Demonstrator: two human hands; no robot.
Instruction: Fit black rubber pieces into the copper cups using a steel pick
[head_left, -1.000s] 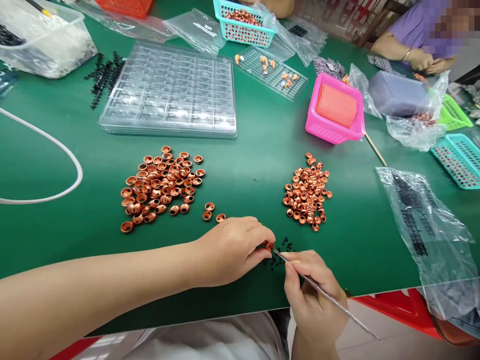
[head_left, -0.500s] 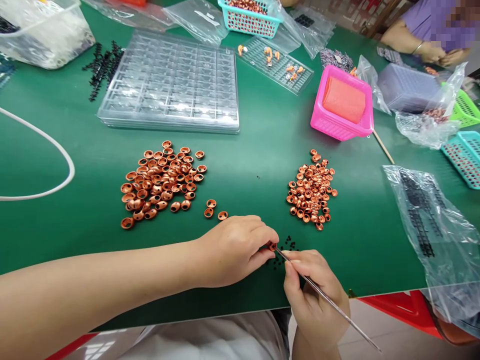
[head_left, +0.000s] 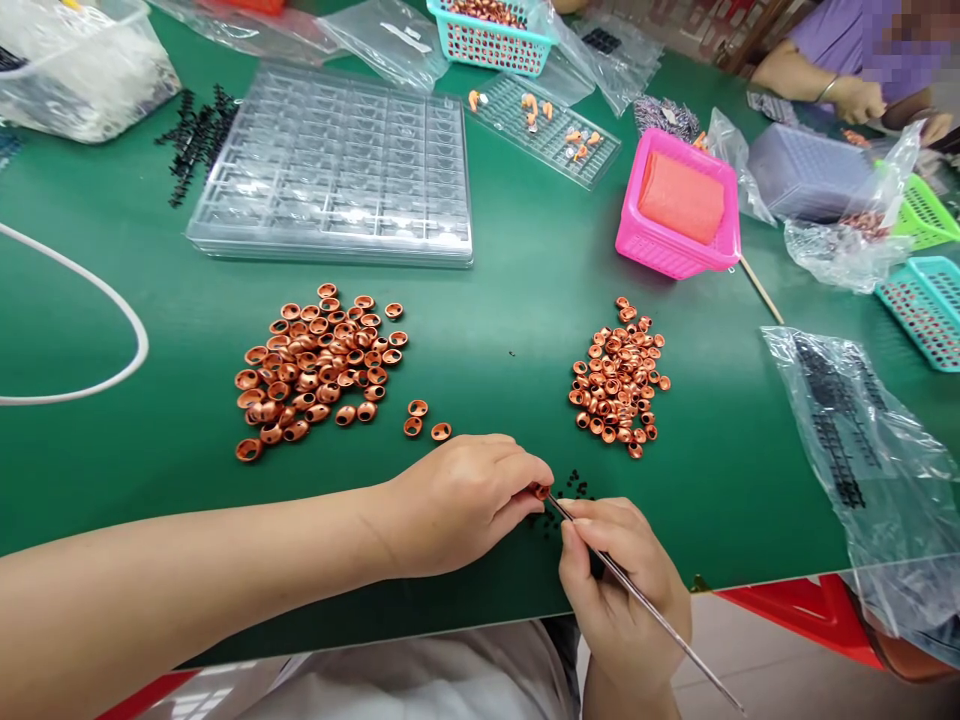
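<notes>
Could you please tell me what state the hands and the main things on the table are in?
Left hand: pinching a copper-coloured cup.
Right hand: gripping a thin metal tool, its tip at the cup.
Left pile of cups: loose, heaped.
Right pile of cups: loose, heaped.
Clear trays: stacked.
Pink basket: open, holding an orange-red block.
Far turquoise basket: open, holding copper-coloured pieces.

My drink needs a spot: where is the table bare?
Between the left copper pile and right copper pile, barring a dark speck and three loose rings; also between the right copper pile and clear bag. Crowded: around the left hand, right hand and black bits.
</notes>
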